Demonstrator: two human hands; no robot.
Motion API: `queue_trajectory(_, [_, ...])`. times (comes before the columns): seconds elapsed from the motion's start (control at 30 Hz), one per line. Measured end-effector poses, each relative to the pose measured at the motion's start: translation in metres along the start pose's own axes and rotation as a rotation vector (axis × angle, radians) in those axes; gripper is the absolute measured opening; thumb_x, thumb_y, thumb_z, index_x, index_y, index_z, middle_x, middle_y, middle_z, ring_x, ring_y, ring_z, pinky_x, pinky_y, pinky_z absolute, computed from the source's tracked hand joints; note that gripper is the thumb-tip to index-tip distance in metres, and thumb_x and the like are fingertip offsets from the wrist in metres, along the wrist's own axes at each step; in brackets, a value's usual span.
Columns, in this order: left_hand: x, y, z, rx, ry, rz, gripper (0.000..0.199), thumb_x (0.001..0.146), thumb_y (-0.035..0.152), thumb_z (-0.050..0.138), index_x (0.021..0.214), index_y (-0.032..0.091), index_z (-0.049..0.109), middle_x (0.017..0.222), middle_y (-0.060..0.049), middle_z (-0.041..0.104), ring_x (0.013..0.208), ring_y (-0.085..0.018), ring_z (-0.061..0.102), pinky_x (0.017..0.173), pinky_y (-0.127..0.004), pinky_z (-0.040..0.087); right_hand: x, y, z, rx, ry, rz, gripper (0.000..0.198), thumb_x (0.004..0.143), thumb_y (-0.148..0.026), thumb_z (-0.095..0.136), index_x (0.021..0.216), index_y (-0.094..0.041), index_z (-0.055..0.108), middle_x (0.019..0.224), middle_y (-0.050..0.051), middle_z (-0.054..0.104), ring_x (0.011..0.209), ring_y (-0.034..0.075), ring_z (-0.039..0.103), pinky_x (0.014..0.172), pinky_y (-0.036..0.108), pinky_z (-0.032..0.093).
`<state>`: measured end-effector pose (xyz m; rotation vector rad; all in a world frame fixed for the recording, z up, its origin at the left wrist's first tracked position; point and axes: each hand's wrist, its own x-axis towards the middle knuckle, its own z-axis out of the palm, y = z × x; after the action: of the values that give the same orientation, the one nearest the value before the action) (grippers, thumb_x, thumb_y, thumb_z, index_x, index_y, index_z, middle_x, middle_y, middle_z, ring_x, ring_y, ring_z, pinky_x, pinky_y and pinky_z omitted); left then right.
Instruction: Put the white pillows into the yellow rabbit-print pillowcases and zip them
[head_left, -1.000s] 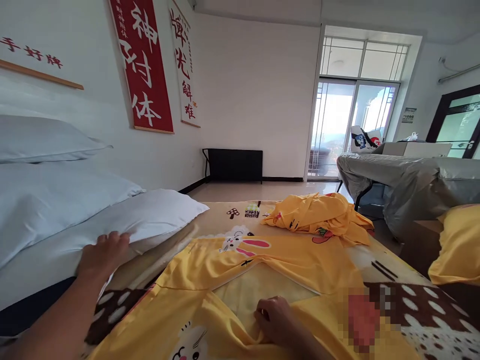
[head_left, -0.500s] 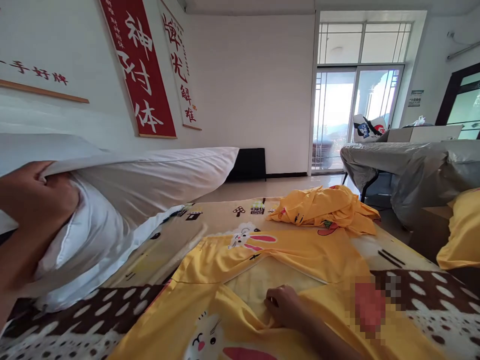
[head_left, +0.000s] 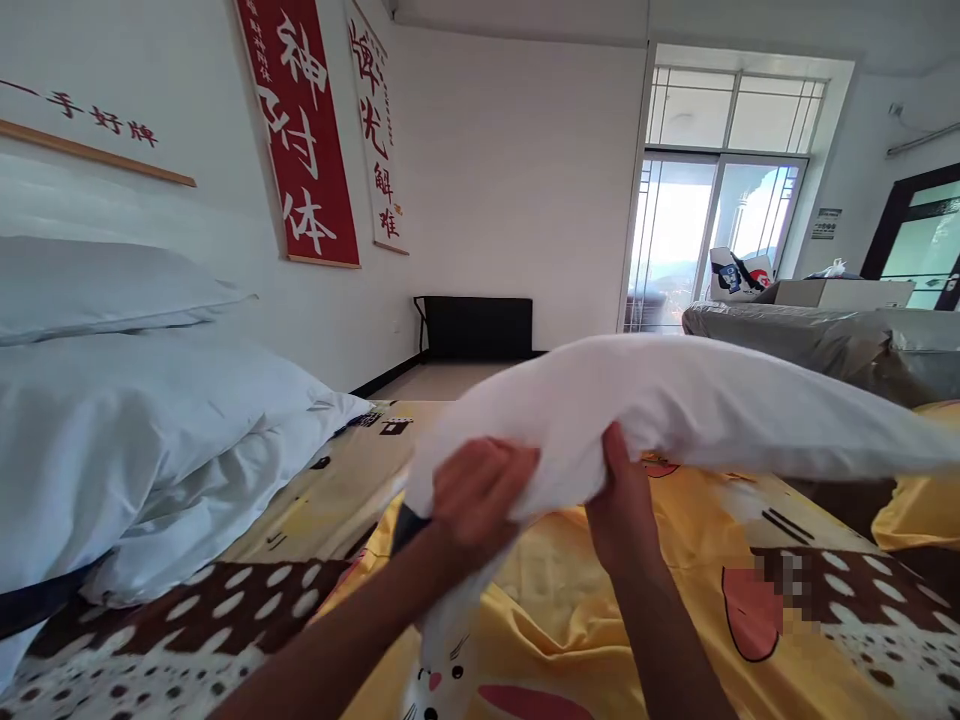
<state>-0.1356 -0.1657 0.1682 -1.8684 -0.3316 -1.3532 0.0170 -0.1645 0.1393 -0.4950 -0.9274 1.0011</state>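
A plump white pillow (head_left: 697, 400) hangs in front of me, stretched out toward the right and blurred by motion. My left hand (head_left: 484, 490) is closed around its near left part, knuckles up. With the thumb showing and the fingers mostly hidden by the pillow, my right hand (head_left: 621, 505) grips its lower edge. Below both hands, a yellow cloth printed with rabbits (head_left: 525, 620) lies spread and wrinkled on the bed. The pillow covers part of the far end of this cloth.
Several white pillows (head_left: 150, 430) are piled on the left of the patterned bed blanket (head_left: 292, 535). A yellow bundle (head_left: 919, 505) is at the right edge. Behind stand a plastic-covered table (head_left: 795, 335) and a black folded panel (head_left: 480, 328) by the wall.
My left hand has brought a white pillow from the left pile to the middle, above the yellow cloth. My right hand has risen off the cloth and taken hold of the pillow.
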Motion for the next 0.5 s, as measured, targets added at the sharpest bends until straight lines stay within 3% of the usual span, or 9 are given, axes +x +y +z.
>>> queue_trajectory(0.07, [-0.021,0.022,0.018,-0.134,-0.104,0.084,0.025,0.085,0.018,0.044,0.100,0.007,0.062,0.072,-0.009,0.064,0.071,-0.018,0.059,0.074,-0.033,0.052,-0.008,0.001,-0.011,0.056,0.279,-0.017,0.054,0.073,-0.040,0.063,0.120,-0.016,0.054,0.113,0.007,0.064,0.105,0.021,0.059,0.090,0.038,0.050])
queue_trajectory(0.13, [-0.038,0.034,0.031,-0.173,-0.111,0.122,0.027,0.085,0.013,0.040,0.100,0.004,0.062,0.077,-0.012,0.066,0.075,-0.019,0.061,0.079,-0.035,0.053,-0.012,0.007,-0.026,0.057,0.409,-0.033,0.047,0.064,-0.029,0.067,0.109,-0.015,0.060,0.101,0.005,0.067,0.093,0.020,0.062,0.082,0.035,0.053])
queue_trajectory(0.3, [-0.076,0.035,0.053,-0.160,-0.117,0.131,0.028,0.084,0.010,0.044,0.106,0.006,0.062,0.089,-0.014,0.067,0.096,-0.023,0.061,0.090,-0.038,0.051,0.004,0.022,-0.046,-0.014,0.538,-0.075,0.025,0.053,-0.015,0.057,0.078,-0.016,0.059,0.065,-0.003,0.060,0.061,0.012,0.053,0.065,0.027,0.053])
queue_trajectory(0.43, [-0.110,0.022,0.059,-0.380,-0.174,-0.029,0.037,0.091,0.032,0.039,0.112,0.009,0.059,0.107,-0.016,0.062,0.113,-0.026,0.054,0.092,-0.042,0.050,0.018,0.036,-0.061,-0.144,0.628,-0.073,0.017,0.048,-0.016,0.054,0.064,-0.019,0.050,0.052,-0.007,0.048,0.053,0.009,0.046,0.051,0.019,0.047])
queue_trajectory(0.5, [-0.122,0.011,0.060,-0.416,-0.178,-0.139,0.034,0.090,0.029,0.041,0.114,0.012,0.058,0.111,-0.015,0.060,0.111,-0.024,0.054,0.091,-0.040,0.049,0.022,0.040,-0.074,-0.253,0.648,-0.099,0.014,0.049,-0.017,0.053,0.062,-0.019,0.049,0.049,-0.007,0.046,0.052,0.009,0.046,0.048,0.018,0.045])
